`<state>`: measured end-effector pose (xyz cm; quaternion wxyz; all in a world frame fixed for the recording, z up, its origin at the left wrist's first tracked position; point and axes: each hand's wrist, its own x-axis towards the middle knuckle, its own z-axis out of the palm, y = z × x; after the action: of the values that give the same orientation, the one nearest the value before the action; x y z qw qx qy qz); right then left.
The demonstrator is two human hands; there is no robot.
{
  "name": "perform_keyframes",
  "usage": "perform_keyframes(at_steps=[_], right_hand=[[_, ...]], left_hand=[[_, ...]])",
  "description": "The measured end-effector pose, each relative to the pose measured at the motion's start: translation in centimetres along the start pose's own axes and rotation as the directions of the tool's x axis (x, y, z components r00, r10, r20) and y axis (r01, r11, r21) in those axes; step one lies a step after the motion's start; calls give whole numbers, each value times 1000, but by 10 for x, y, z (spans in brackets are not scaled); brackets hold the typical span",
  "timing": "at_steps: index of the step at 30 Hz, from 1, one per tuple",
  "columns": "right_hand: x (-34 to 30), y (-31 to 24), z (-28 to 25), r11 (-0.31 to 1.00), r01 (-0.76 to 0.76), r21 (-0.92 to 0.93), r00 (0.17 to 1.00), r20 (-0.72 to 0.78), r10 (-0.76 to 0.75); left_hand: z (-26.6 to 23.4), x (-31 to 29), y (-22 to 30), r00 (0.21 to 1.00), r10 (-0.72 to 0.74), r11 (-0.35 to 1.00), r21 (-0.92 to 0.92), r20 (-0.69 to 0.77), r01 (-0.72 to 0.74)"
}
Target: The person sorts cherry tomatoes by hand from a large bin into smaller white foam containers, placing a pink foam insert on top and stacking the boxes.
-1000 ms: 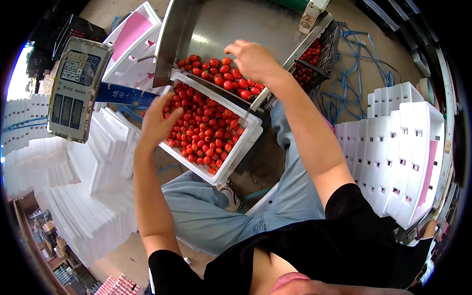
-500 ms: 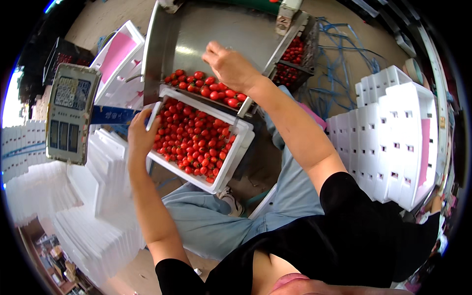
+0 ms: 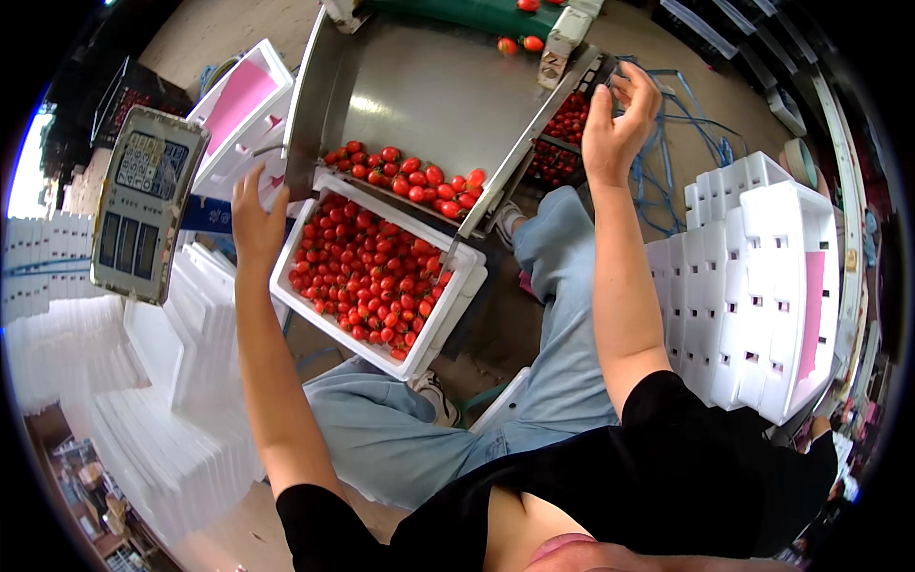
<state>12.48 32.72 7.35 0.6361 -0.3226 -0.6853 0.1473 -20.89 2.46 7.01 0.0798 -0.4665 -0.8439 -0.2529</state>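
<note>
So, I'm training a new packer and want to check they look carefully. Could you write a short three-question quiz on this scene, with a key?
1. Which hand is nearer the black crate beside the tray?
2. True or false: the white box at the tray's near edge holds more tomatoes than the tray does.
3. Fill in the blank: to the left of the left hand stands a ____ with a keypad.

Key:
1. The right hand.
2. True.
3. Scale.
</note>
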Motion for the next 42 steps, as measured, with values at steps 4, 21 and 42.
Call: perform_keyframes(at_steps=[4,21,42], right_hand=[[-23,-48,40,978,200,58,788,584,-196],[-103,-107,93,987,-24,161,-388,908,-158],[-191,-160,97,872,-11,489,-316,826,-467]], left_hand=[[17,55,-2,996,88,881,466,-1,-77],[109,-43,-145,907,-305,942,-51,290,333],[109,-26,-160,923,-304,877,-309,236,368]])
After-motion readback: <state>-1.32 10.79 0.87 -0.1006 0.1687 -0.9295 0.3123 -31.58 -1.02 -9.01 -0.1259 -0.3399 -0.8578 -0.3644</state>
